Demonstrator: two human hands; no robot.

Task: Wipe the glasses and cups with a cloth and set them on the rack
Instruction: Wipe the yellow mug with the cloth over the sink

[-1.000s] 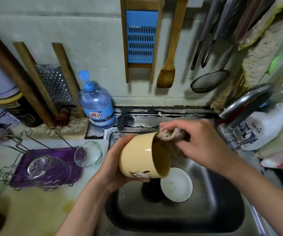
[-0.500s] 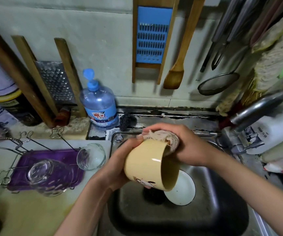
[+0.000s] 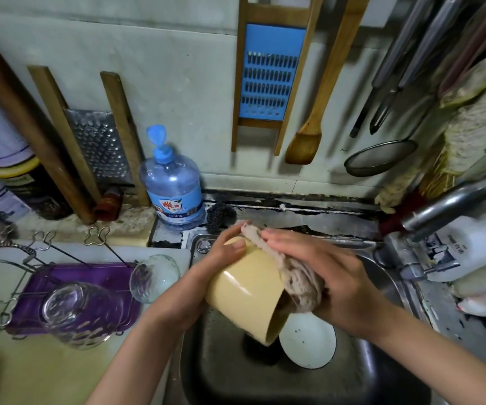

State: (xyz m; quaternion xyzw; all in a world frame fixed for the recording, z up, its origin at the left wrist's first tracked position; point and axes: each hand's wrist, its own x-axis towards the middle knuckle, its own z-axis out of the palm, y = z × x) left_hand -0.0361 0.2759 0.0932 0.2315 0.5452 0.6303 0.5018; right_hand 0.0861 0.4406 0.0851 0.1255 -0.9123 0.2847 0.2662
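A yellow cup point(image 3: 244, 290) is tilted over the sink with its mouth facing down and right. My left hand point(image 3: 206, 273) grips it from the left, thumb on its base. My right hand point(image 3: 323, 273) presses a beige knitted cloth point(image 3: 297, 279) against the cup's outer side, fingers laid fairly straight over the cloth and its lower end gathered in the palm. To the left, a wire rack point(image 3: 16, 258) over a purple tray point(image 3: 69, 276) holds two clear glasses: a large one point(image 3: 78, 314) upside down and a small one point(image 3: 154, 277) on its side.
A white bowl point(image 3: 309, 342) lies in the dark steel sink point(image 3: 265, 384) below the cup. A faucet point(image 3: 446, 206) juts in from the right. A blue water bottle point(image 3: 171, 188) and a dark scourer point(image 3: 220, 213) stand behind the sink. Graters and utensils hang on the wall.
My right hand has moved the cloth from the cup's rim and inside to its outer side. The cup has turned so its base points up and back.
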